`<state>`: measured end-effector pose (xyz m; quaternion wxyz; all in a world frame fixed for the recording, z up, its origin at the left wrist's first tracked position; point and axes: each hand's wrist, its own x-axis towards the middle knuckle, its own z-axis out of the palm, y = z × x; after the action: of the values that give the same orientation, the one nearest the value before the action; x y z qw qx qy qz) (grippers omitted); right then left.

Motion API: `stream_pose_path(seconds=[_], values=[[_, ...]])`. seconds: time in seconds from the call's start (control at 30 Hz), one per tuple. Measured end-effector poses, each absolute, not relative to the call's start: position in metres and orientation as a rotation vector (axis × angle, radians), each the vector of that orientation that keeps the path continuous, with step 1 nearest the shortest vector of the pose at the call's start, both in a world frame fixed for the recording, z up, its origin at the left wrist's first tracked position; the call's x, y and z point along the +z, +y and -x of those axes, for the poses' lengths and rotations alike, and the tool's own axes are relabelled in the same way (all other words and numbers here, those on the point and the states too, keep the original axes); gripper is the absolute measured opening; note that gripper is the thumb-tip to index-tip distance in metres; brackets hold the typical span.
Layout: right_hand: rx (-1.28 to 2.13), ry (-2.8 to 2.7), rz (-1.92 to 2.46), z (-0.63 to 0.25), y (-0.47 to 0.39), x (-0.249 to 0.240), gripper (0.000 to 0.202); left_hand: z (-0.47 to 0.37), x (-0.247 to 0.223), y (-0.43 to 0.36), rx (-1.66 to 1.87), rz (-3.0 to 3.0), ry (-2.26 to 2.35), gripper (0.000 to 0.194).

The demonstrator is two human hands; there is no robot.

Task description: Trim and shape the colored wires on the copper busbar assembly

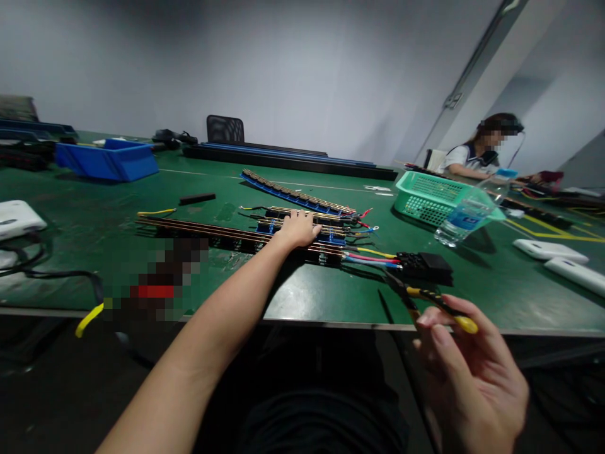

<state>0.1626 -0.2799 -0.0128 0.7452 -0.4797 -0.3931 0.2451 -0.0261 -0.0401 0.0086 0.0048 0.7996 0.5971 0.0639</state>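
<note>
My left hand (299,229) lies with fingers spread on a blue-and-black rail piece (335,238) with brass-coloured strips. Its fingers rest on top, thumb to the right. Nearer me runs a long dark rail (222,234) with copper-coloured strips. From its right end, yellow, red and blue wires (371,258) lead into a black connector block (425,268). My right hand (472,366) holds pliers (432,299) with yellow-and-black handles at the table's front edge, their jaws pointing up and left near the wires. Behind my left hand lies a curved blue rail piece (293,192).
A green basket (425,195) and a tilted-looking water bottle (466,217) stand at right, a blue bin (108,161) at left. Long black rails (283,161) lie behind. A person (482,151) sits far right. White devices (551,250) lie on the table (302,302).
</note>
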Motion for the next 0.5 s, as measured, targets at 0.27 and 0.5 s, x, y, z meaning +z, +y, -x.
stream_pose_path(seconds=[0.27,0.5], values=[[0.474,-0.927,1.046,-0.167,-0.275,-0.017,0.036,0.027,0.008,-0.041,0.204,-2.508,1.868,0.058],[0.437,-1.214,0.874,-0.177,-0.192,0.01,0.043,0.029,0.007,-0.039,0.212,-2.501,1.856,0.062]])
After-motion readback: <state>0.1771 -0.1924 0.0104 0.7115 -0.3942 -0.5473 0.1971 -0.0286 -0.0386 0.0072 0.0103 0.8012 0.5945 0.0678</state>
